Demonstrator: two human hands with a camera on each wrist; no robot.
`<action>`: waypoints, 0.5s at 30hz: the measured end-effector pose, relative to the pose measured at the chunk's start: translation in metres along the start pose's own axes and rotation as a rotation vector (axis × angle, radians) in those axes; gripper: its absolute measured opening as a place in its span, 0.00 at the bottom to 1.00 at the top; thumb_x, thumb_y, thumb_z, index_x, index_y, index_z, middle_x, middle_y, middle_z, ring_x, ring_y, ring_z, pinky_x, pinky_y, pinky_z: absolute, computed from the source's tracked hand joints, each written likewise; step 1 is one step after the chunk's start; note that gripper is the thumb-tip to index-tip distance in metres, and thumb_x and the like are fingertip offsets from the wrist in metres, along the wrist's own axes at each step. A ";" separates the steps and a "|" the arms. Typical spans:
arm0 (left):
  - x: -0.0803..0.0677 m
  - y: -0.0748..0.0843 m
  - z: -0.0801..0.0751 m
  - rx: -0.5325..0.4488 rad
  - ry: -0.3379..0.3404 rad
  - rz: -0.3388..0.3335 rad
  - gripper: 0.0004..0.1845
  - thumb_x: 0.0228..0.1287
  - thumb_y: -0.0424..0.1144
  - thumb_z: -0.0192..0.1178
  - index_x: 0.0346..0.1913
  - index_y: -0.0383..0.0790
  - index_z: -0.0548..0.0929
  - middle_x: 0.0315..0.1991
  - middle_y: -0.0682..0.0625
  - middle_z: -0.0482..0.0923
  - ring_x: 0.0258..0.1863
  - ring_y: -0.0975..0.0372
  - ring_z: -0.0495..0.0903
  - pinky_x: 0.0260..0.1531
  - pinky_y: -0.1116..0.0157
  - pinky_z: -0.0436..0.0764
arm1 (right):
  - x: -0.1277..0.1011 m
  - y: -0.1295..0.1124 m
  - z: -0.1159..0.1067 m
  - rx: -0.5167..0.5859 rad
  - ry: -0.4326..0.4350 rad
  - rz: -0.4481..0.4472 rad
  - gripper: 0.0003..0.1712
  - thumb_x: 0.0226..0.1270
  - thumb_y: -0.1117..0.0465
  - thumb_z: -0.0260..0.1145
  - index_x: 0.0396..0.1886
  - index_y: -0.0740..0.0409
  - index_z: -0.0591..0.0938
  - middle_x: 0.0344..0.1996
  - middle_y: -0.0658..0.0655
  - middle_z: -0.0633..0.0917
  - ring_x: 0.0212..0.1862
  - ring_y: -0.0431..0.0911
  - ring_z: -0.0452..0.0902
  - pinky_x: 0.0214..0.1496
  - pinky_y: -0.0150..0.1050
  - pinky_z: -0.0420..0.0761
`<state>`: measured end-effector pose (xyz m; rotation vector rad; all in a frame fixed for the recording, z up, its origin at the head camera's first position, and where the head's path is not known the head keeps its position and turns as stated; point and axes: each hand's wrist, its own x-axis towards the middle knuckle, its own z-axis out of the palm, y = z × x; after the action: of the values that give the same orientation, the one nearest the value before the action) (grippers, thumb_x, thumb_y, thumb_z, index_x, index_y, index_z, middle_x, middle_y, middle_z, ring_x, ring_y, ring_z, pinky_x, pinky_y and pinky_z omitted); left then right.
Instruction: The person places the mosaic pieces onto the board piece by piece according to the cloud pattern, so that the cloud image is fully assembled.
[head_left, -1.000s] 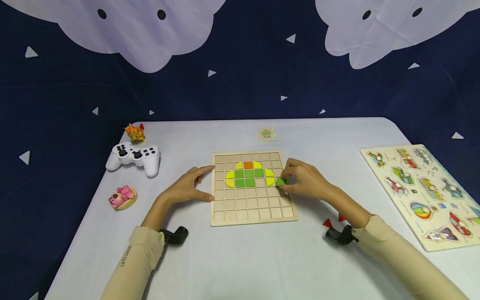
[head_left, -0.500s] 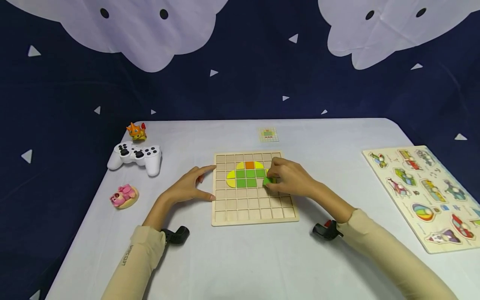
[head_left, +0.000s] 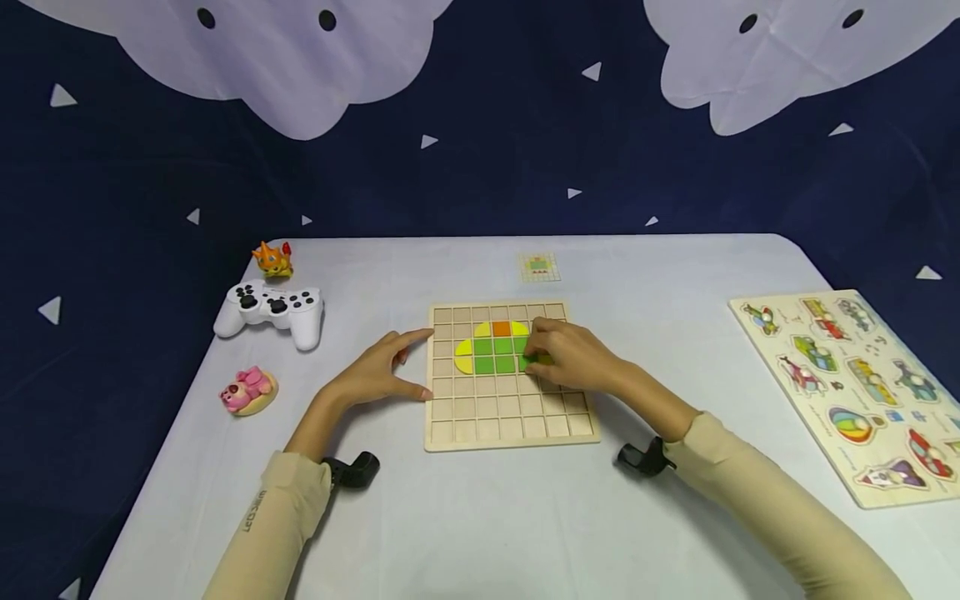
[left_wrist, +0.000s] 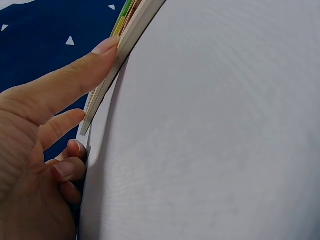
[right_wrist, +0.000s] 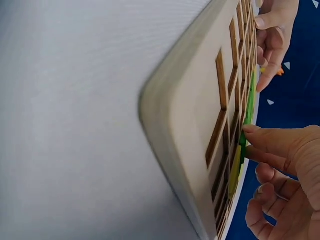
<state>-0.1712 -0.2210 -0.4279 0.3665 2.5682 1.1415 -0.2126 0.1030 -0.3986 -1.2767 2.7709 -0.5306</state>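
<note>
A square wooden grid board [head_left: 487, 429] lies on the table. On it sit green square tiles [head_left: 484, 365], an orange square [head_left: 501, 329] and yellow rounded pieces [head_left: 463, 358]. My left hand [head_left: 375, 369] touches the board's left edge with thumb and forefinger, which are spread apart. Over the right end of the green row, my right hand [head_left: 573, 354] pinches a green tile [right_wrist: 243, 150] between thumb and forefinger, down at the grid. Its fingers partly hide this tile and a yellow piece [right_wrist: 234, 175] beside it in the right wrist view.
A small pattern card [head_left: 539, 267] lies behind the board. At the left are a white game controller [head_left: 270, 311], a pink toy [head_left: 248, 391] and an orange figurine [head_left: 273, 259]. A picture puzzle board [head_left: 847, 392] lies at the right.
My right hand has carried the green tile leftward from the board's right edge to the green row. Two red triangles have gone out of sight behind the right wrist. The left hand stays put.
</note>
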 end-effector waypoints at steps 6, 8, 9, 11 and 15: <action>0.000 0.002 -0.001 0.003 0.002 0.007 0.54 0.45 0.47 0.80 0.76 0.48 0.63 0.38 0.47 0.61 0.39 0.56 0.63 0.40 0.59 0.63 | -0.001 0.002 0.003 0.099 -0.013 0.035 0.06 0.62 0.61 0.72 0.36 0.59 0.87 0.34 0.51 0.79 0.34 0.42 0.71 0.39 0.38 0.75; 0.000 0.002 -0.001 0.002 0.002 0.011 0.54 0.45 0.46 0.80 0.76 0.48 0.63 0.38 0.47 0.61 0.39 0.56 0.63 0.40 0.58 0.63 | -0.002 0.002 0.004 0.103 -0.014 0.035 0.05 0.62 0.61 0.72 0.36 0.58 0.86 0.34 0.50 0.78 0.34 0.41 0.70 0.38 0.38 0.75; 0.000 0.002 -0.001 0.002 0.003 0.012 0.54 0.45 0.46 0.80 0.76 0.48 0.63 0.37 0.47 0.61 0.39 0.56 0.63 0.40 0.58 0.63 | -0.002 0.002 0.004 0.094 -0.014 0.032 0.05 0.62 0.61 0.72 0.36 0.57 0.86 0.33 0.50 0.78 0.34 0.41 0.70 0.38 0.37 0.74; 0.000 0.002 -0.001 0.006 0.006 0.014 0.53 0.45 0.46 0.79 0.76 0.47 0.63 0.37 0.47 0.61 0.39 0.56 0.63 0.40 0.59 0.63 | -0.002 0.001 0.004 0.071 -0.008 0.025 0.05 0.62 0.60 0.72 0.35 0.57 0.86 0.33 0.50 0.78 0.33 0.40 0.69 0.37 0.36 0.74; 0.000 0.001 0.000 0.014 0.014 0.013 0.53 0.45 0.46 0.80 0.75 0.46 0.64 0.37 0.47 0.61 0.38 0.57 0.62 0.39 0.59 0.62 | -0.003 -0.001 0.001 -0.002 0.007 -0.012 0.07 0.61 0.59 0.73 0.37 0.57 0.88 0.32 0.50 0.78 0.32 0.40 0.69 0.37 0.36 0.73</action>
<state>-0.1708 -0.2199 -0.4272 0.3799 2.5908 1.1354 -0.2101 0.1039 -0.3999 -1.2953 2.7720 -0.5341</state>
